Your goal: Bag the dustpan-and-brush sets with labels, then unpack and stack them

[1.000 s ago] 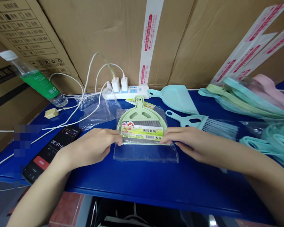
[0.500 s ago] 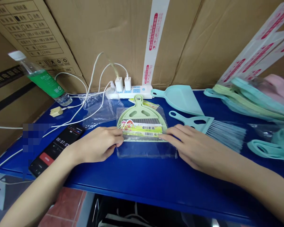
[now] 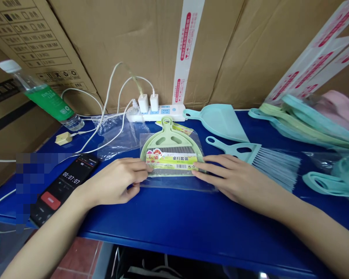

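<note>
A light green dustpan [image 3: 166, 133] with a matching brush nested in it lies flat on the blue table, handle pointing away, in a clear plastic bag [image 3: 174, 183]. A yellow and white label card [image 3: 171, 159] lies across the grey bristles. My left hand [image 3: 119, 180] rests at the card's left end, fingertips touching it and the thumb apart below. At the right end, my right hand [image 3: 232, 174] lies with outstretched fingers on the card's edge and the bag. Whether the card is inside the bag or on top, I cannot tell.
Behind are a power strip [image 3: 174, 112] with chargers and a blue dustpan [image 3: 221, 120]. A blue brush [image 3: 250, 151] lies right, near stacked dustpans [image 3: 302, 120] and more blue brushes [image 3: 322, 182]. A phone [image 3: 65, 186] and a bottle [image 3: 46, 99] are left, among white cables.
The label card now lies flatter and straighter over the bristles. Both hands have shifted slightly; my right fingers reach further onto the card's edge, and my left thumb has moved away from the fingertips.
</note>
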Tool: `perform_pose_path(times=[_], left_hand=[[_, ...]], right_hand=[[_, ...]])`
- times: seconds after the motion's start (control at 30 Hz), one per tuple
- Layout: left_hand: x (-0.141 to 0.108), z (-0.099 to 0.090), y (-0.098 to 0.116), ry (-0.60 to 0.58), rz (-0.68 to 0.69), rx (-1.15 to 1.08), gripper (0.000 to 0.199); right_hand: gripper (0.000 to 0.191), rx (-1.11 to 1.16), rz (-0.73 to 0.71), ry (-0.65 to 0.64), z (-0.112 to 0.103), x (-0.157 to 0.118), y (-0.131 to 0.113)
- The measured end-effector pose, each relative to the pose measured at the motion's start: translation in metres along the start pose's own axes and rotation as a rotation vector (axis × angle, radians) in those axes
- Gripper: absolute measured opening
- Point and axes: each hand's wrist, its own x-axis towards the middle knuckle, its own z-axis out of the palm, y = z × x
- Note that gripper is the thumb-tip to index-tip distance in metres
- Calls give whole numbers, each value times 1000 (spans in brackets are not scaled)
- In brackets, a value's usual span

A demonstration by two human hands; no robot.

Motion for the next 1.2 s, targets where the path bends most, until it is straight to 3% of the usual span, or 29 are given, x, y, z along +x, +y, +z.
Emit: perform_pose_path(times=[0.27, 0.57, 0.7, 0.87, 1.2], left_hand=[[1, 2, 7, 20, -61, 152, 16], [1, 6, 1, 100, -50, -38, 35], [0, 7, -1, 139, -86, -77, 29], [3, 12, 1, 234, -223, -55, 7], [9, 23, 2, 298, -297, 26, 23]], right_hand=[[38, 127, 59, -5, -6, 0, -4], [30, 236, 100, 103, 1, 3, -5], [24, 380, 198, 150, 6, 4, -3], [19, 524, 324, 175, 8, 7, -7], [11, 464, 524, 226, 13, 13, -18]])
